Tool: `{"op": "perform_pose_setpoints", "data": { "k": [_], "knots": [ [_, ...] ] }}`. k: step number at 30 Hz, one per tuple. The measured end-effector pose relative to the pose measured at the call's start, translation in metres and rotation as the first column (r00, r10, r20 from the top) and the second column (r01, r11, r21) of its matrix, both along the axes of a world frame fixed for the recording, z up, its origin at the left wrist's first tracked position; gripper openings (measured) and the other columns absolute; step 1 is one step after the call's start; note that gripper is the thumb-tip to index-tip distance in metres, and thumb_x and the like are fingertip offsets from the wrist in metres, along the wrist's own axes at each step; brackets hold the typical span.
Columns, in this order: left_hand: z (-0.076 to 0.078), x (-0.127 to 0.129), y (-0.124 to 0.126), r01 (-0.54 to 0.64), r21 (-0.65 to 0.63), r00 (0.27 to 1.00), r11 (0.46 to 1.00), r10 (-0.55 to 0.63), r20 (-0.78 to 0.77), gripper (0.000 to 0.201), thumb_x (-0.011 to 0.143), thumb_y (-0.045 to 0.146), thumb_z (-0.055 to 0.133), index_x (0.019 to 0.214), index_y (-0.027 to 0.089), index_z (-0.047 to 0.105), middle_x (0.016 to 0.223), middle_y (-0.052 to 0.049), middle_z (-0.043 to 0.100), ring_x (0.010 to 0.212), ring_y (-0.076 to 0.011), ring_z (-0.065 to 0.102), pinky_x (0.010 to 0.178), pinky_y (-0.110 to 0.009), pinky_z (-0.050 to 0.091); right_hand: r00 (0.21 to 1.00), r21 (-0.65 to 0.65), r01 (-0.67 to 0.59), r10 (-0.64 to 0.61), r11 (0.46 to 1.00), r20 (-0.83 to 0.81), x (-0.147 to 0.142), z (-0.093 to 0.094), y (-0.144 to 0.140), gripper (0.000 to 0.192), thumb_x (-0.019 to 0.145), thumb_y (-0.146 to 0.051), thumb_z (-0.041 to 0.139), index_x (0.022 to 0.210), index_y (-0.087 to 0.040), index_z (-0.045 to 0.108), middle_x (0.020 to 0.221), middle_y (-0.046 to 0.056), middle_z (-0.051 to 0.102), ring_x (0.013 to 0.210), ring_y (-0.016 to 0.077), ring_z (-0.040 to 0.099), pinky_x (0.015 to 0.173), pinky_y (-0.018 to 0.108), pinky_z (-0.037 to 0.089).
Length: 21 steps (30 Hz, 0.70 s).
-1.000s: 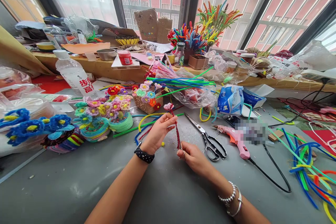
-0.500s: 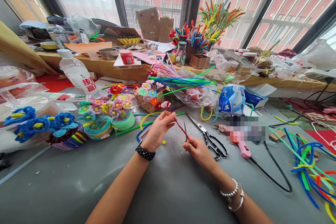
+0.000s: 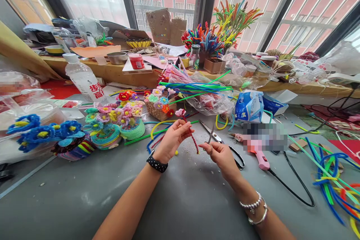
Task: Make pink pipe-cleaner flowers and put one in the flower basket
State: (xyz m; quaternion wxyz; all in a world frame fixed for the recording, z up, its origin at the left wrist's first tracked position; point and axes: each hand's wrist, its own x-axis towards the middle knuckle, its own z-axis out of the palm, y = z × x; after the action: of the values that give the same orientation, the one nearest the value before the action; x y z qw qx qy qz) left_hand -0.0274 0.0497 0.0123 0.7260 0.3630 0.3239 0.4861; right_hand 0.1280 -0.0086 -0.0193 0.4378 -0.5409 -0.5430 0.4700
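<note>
My left hand (image 3: 174, 138), with a black dotted band at the wrist, pinches a pipe-cleaner flower. Its pink-and-white flower head (image 3: 180, 112) pokes out above the fingers. A dark red fuzzy stem (image 3: 194, 141) hangs down to the right of them, with a yellowish tip at its lower end. My right hand (image 3: 221, 156) is closed on small scissors (image 3: 210, 135), blades pointing up; it is close to the stem but apart from it. Behind that hand lie large black-handled scissors (image 3: 240, 159), partly hidden. A small yellow bit (image 3: 176, 153) is on the table under my left hand.
Pots of pipe-cleaner flowers (image 3: 105, 135) and a water bottle (image 3: 84, 80) stand at left. A pink glue gun (image 3: 263, 159) with a black cord, a tissue pack (image 3: 249, 107) and tangled pipe cleaners (image 3: 329, 172) are at right. The sill (image 3: 168, 70) behind is cluttered.
My right hand has moved right, taking the small scissors away from the stem's lower end. The stem now hangs more steeply from my left hand, which has shifted slightly right.
</note>
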Motion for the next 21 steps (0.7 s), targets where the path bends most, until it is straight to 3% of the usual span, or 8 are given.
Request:
{"op": "perform_pose_setpoints", "data": {
  "k": [5, 11, 14, 21],
  "knots": [
    [0.001, 0.002, -0.002, -0.005, 0.002, 0.999, 1.0, 0.005, -0.042, 0.023, 0.062, 0.026, 0.068, 0.064, 0.016, 0.048, 0.064, 0.004, 0.053, 0.066, -0.0088, 0.057, 0.066, -0.021, 0.043, 0.994, -0.009, -0.106, 0.106, 0.994, 0.005, -0.013, -0.001, -0.004, 0.042, 0.067, -0.053, 0.055, 0.05, -0.016, 0.045, 0.051, -0.006, 0.024, 0.048, 0.0065, 0.02, 0.044, 0.023, 0.014],
    [-0.002, 0.003, -0.003, 0.111, 0.031, 0.987, 0.993, -0.106, -0.123, 0.021, 0.061, 0.024, 0.068, 0.079, 0.017, 0.059, 0.074, 0.001, 0.06, 0.068, -0.0098, 0.058, 0.069, -0.023, 0.043, 0.998, -0.013, -0.064, 0.064, 0.998, 0.001, -0.013, -0.004, -0.002, 0.039, 0.067, -0.051, 0.055, 0.053, -0.016, 0.046, 0.05, -0.006, 0.025, 0.049, 0.0068, 0.021, 0.045, 0.023, 0.014],
    [-0.002, 0.004, -0.005, 0.163, 0.058, 0.968, 0.985, -0.148, -0.203, 0.02, 0.06, 0.023, 0.069, 0.077, 0.017, 0.061, 0.071, 0.001, 0.06, 0.065, -0.0101, 0.057, 0.067, -0.024, 0.043, 0.997, -0.013, -0.071, 0.071, 0.997, -0.008, -0.011, -0.003, -0.002, 0.038, 0.068, -0.049, 0.055, 0.054, -0.015, 0.046, 0.051, -0.006, 0.025, 0.049, 0.0068, 0.021, 0.045, 0.023, 0.014],
    [-0.002, 0.002, -0.003, 0.089, 0.07, 0.986, 0.994, -0.078, -0.145, 0.015, 0.061, 0.022, 0.068, 0.074, 0.016, 0.061, 0.072, 0.001, 0.059, 0.066, -0.0095, 0.056, 0.066, -0.022, 0.043, 0.993, -0.03, -0.101, 0.099, 0.994, -0.058, -0.005, 0.004, 0.001, 0.039, 0.072, -0.053, 0.049, 0.072, -0.015, 0.055, 0.052, -0.007, 0.027, 0.046, 0.0068, 0.021, 0.044, 0.023, 0.016]
  ]
}}
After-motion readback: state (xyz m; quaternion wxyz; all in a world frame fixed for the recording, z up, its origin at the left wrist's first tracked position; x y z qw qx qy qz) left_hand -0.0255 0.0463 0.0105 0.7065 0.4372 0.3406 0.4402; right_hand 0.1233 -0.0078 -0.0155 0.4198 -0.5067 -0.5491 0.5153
